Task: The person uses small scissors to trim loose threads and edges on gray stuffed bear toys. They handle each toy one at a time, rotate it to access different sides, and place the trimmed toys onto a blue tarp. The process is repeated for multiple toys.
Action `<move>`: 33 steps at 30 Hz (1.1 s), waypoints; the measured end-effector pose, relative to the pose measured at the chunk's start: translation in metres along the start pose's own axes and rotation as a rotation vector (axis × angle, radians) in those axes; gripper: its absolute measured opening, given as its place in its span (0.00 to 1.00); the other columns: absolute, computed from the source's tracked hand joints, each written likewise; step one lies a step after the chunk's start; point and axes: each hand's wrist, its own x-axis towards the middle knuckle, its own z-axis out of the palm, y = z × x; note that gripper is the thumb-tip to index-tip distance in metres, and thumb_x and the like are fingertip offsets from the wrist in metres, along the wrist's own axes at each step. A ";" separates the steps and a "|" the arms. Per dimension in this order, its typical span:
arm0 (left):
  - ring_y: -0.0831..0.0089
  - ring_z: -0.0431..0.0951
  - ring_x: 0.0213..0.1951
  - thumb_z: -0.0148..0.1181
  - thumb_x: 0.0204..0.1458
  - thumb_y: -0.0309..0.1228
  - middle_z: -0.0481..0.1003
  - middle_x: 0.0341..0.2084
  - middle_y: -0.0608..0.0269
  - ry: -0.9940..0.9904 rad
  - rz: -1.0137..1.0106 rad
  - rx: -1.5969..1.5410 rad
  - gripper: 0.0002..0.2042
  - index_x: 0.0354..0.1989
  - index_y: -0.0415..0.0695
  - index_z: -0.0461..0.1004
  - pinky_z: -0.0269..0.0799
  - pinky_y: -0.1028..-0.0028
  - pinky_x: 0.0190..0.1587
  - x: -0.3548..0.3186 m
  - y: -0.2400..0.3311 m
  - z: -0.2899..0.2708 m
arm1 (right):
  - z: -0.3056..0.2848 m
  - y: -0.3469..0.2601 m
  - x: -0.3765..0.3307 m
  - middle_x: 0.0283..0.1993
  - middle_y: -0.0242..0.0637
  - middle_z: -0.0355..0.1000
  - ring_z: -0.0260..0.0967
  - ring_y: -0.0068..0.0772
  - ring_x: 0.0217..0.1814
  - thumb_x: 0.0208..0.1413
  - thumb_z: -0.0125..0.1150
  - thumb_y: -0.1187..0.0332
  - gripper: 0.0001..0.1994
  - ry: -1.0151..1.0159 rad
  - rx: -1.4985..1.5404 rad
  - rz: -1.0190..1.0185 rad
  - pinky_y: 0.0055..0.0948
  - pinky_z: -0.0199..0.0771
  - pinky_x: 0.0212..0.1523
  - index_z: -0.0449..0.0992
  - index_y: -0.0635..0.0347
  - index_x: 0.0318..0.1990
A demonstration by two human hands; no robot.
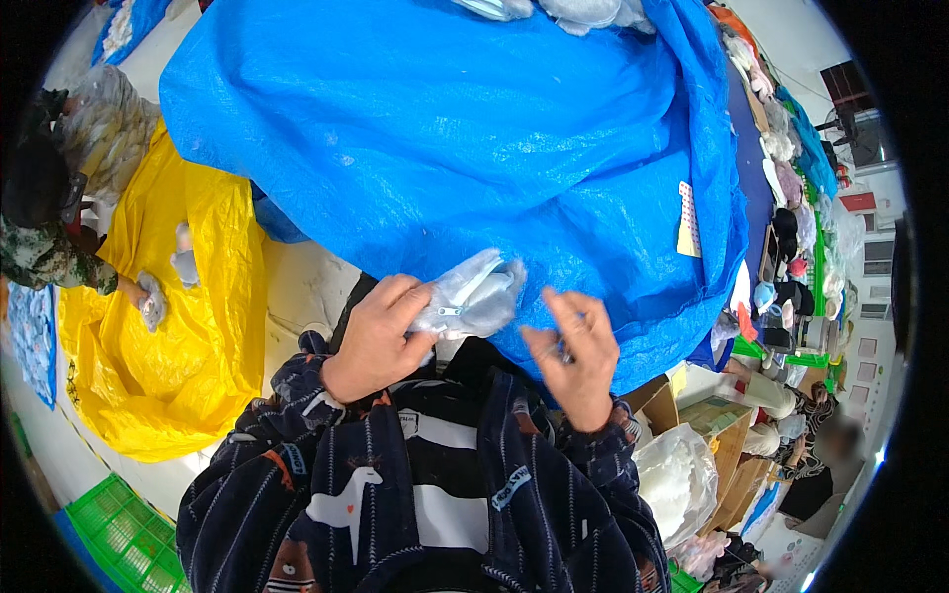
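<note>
At the near edge of the blue sheet point(425, 128), the left hand point(381, 336) pinches a grey plush point(486, 314); the right hand point(578, 351) is just beside, thumb and forefinger parted. Handling the zip point(486, 287) seems in hand, calling for a right-hand pinch.

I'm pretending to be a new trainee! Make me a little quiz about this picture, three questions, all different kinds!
1. Multiple choice: Which hand holds the grey fuzzy piece with the zipper?
A) left only
B) right only
C) both

2. True or false: The biggest sheet in the picture is green.

3. Fill in the blank: Off to the left, a co-worker's hand touches a small grey piece over the ____ sheet.

Key:
1. A, the left hand.
2. False: the biggest is the blue sheet.
3. Yellow, as the yellow sheet shows.
</note>
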 end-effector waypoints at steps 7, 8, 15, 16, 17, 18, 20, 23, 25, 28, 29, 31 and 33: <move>0.56 0.68 0.31 0.55 0.33 0.25 0.66 0.26 0.56 -0.015 0.057 0.116 0.13 0.33 0.40 0.69 0.65 0.65 0.33 -0.006 -0.007 0.001 | 0.038 -0.026 0.017 0.30 0.36 0.67 0.68 0.37 0.25 0.36 0.61 0.78 0.13 -0.228 -0.171 -0.341 0.31 0.66 0.21 0.73 0.57 0.34; 0.58 0.69 0.32 0.56 0.35 0.25 0.66 0.26 0.57 0.012 0.083 0.100 0.12 0.33 0.41 0.69 0.65 0.65 0.35 -0.006 -0.003 0.004 | 0.037 -0.024 0.014 0.31 0.36 0.67 0.68 0.37 0.26 0.35 0.59 0.78 0.14 -0.219 -0.202 -0.316 0.31 0.67 0.22 0.71 0.57 0.35; 0.60 0.67 0.33 0.54 0.40 0.29 0.63 0.30 0.57 -0.065 0.165 0.074 0.14 0.37 0.38 0.66 0.64 0.66 0.34 -0.016 -0.006 0.012 | 0.043 -0.001 0.001 0.28 0.44 0.66 0.64 0.43 0.27 0.40 0.54 0.81 0.08 -0.085 -0.017 -0.083 0.32 0.64 0.27 0.67 0.62 0.30; 0.59 0.67 0.34 0.54 0.39 0.27 0.63 0.30 0.56 -0.096 0.190 0.043 0.15 0.37 0.38 0.66 0.64 0.65 0.34 -0.019 -0.008 0.008 | 0.044 0.020 -0.002 0.28 0.42 0.66 0.63 0.34 0.26 0.46 0.52 0.79 0.03 -0.016 -0.076 0.015 0.28 0.63 0.28 0.66 0.64 0.30; 0.59 0.67 0.34 0.54 0.40 0.26 0.63 0.31 0.56 -0.113 0.235 0.004 0.16 0.40 0.38 0.66 0.64 0.66 0.35 -0.019 -0.006 0.006 | 0.036 0.023 0.003 0.28 0.37 0.66 0.62 0.28 0.27 0.51 0.50 0.75 0.03 -0.052 0.114 0.161 0.27 0.63 0.29 0.66 0.66 0.29; 0.59 0.66 0.35 0.54 0.40 0.26 0.64 0.31 0.56 -0.099 0.290 -0.039 0.16 0.41 0.37 0.66 0.64 0.66 0.36 -0.022 -0.005 0.007 | 0.033 0.038 0.001 0.28 0.34 0.66 0.62 0.25 0.28 0.52 0.50 0.74 0.03 -0.089 0.286 0.271 0.26 0.63 0.29 0.67 0.64 0.30; 0.59 0.66 0.36 0.54 0.42 0.25 0.64 0.32 0.54 -0.098 0.369 -0.156 0.16 0.42 0.37 0.68 0.64 0.66 0.38 -0.024 -0.004 0.011 | 0.046 0.059 -0.002 0.27 0.31 0.65 0.62 0.21 0.29 0.54 0.50 0.72 0.04 -0.140 0.656 0.550 0.24 0.63 0.30 0.67 0.64 0.31; 0.60 0.68 0.35 0.54 0.40 0.24 0.66 0.32 0.54 -0.148 0.394 -0.114 0.15 0.39 0.37 0.69 0.66 0.66 0.37 -0.018 -0.003 0.001 | 0.052 0.057 -0.005 0.26 0.31 0.65 0.61 0.17 0.29 0.53 0.53 0.72 0.06 -0.107 1.048 0.880 0.20 0.61 0.28 0.67 0.66 0.33; 0.59 0.67 0.32 0.53 0.36 0.22 0.64 0.30 0.56 -0.116 0.434 -0.075 0.17 0.39 0.38 0.67 0.64 0.67 0.34 -0.017 -0.011 0.004 | 0.035 0.062 0.008 0.25 0.28 0.66 0.60 0.16 0.27 0.52 0.55 0.70 0.07 -0.260 0.480 0.557 0.20 0.61 0.27 0.69 0.67 0.30; 0.59 0.68 0.32 0.53 0.33 0.21 0.66 0.29 0.55 -0.093 0.351 0.025 0.16 0.37 0.37 0.69 0.66 0.66 0.34 -0.007 -0.008 0.007 | 0.015 0.014 0.023 0.27 0.40 0.70 0.68 0.33 0.26 0.44 0.54 0.76 0.04 -0.114 0.073 -0.053 0.26 0.67 0.24 0.70 0.64 0.30; 0.59 0.69 0.32 0.53 0.33 0.20 0.67 0.29 0.55 -0.044 0.287 0.073 0.16 0.36 0.37 0.70 0.67 0.66 0.34 -0.007 -0.009 0.006 | 0.016 -0.006 0.023 0.31 0.42 0.70 0.69 0.38 0.27 0.37 0.56 0.79 0.09 -0.168 -0.004 -0.294 0.29 0.68 0.24 0.69 0.62 0.31; 0.58 0.70 0.32 0.54 0.33 0.21 0.69 0.29 0.54 0.004 0.148 -0.069 0.16 0.36 0.37 0.71 0.68 0.67 0.34 -0.013 -0.016 0.007 | 0.022 -0.037 0.013 0.35 0.39 0.70 0.70 0.35 0.28 0.32 0.58 0.78 0.14 -0.283 -0.113 -0.493 0.30 0.70 0.24 0.70 0.60 0.32; 0.63 0.70 0.31 0.54 0.37 0.21 0.68 0.29 0.55 -0.020 0.051 -0.212 0.14 0.36 0.37 0.71 0.67 0.71 0.33 -0.007 -0.020 0.005 | 0.029 -0.035 0.012 0.35 0.39 0.70 0.70 0.34 0.27 0.32 0.58 0.79 0.15 -0.139 -0.042 -0.536 0.27 0.70 0.23 0.71 0.59 0.33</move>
